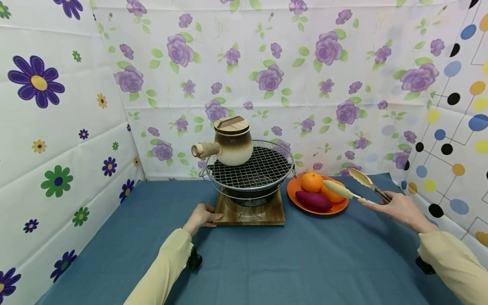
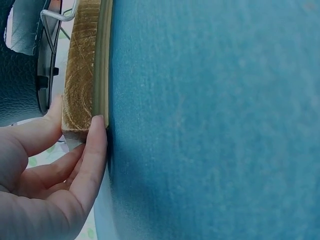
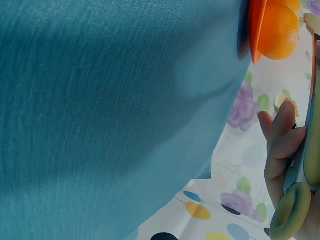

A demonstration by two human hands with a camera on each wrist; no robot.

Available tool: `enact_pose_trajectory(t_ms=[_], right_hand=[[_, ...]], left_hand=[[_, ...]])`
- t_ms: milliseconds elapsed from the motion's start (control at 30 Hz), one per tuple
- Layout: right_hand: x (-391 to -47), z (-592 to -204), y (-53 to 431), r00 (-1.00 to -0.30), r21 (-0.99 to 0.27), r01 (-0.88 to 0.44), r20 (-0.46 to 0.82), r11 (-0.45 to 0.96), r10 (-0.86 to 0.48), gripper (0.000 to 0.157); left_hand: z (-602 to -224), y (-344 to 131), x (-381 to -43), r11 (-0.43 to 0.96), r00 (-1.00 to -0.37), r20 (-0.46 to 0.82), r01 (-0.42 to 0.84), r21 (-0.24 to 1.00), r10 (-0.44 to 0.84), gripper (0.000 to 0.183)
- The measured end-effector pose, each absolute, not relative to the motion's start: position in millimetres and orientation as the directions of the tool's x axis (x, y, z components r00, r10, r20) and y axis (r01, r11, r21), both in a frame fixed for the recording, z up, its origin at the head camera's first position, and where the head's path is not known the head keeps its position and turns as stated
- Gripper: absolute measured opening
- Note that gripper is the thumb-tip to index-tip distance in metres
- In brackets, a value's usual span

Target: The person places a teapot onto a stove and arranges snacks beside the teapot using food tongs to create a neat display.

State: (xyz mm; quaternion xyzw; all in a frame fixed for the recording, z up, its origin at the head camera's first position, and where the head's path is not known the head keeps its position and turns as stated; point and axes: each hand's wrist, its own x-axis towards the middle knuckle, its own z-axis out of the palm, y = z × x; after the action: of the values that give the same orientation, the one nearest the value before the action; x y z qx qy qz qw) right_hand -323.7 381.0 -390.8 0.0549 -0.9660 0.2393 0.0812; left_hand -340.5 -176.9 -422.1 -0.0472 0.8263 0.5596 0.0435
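My left hand (image 1: 201, 217) grips the front left corner of a square wooden board (image 1: 272, 214); in the left wrist view the thumb lies over the board (image 2: 80, 70) and a fingertip reaches its lower edge. On the board stands a round black tabletop grill with a wire grate (image 1: 267, 167). A brown-and-cream clay pot (image 1: 236, 150) with a wooden lid and a rope-wrapped side handle sits on the grate's left part. My right hand (image 1: 400, 208) holds tongs (image 1: 339, 189) with cream tips, spread apart near the fruit plate. The right wrist view shows fingers around the tongs (image 3: 314, 145).
Right of the grill, an orange plate (image 1: 291, 195) carries oranges (image 1: 311, 182) and a purple sweet potato (image 1: 314, 201). A blue cloth (image 1: 282, 258) covers the table. Patterned sheets (image 1: 228, 84) hang behind it and along both sides.
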Motion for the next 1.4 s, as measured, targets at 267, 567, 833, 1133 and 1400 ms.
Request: enact_pose_trajectory(t_ms=[267,567,833,1133,1400], right_hand=[[-326.3,-390.1,380.6,-0.973,-0.421,-0.181,0.209,0.889,-0.099,0.053],[-326.5,-387.0,379.9,-0.972,-0.398,-0.192,0.202,0.897,-0.118,0.054],[-327.5,-390.8,382.0,-0.97,-0.39,-0.199,0.209,0.899,-0.123,0.053],[-328.1,-392.9,380.9,-0.975,-0.387,-0.188,0.185,0.903,-0.124,0.055],[-327.3,-395.2,379.3,-0.979,-0.392,-0.178,0.161,0.903,-0.123,0.055]], left_hand=[[-423.1,-176.8,-342.8,0.363,-0.991,-0.132,-0.135,0.922,-0.035,0.045],[-420.5,-175.3,-342.4,0.365,-0.99,-0.136,-0.136,0.921,-0.028,0.044],[-420.6,-175.5,-340.6,0.374,-0.99,-0.14,-0.139,0.917,-0.024,0.045],[-420.0,-175.9,-340.5,0.376,-0.99,-0.139,-0.135,0.917,-0.018,0.046],[-419.9,-176.4,-339.9,0.38,-0.991,-0.135,-0.131,0.916,-0.017,0.046]])
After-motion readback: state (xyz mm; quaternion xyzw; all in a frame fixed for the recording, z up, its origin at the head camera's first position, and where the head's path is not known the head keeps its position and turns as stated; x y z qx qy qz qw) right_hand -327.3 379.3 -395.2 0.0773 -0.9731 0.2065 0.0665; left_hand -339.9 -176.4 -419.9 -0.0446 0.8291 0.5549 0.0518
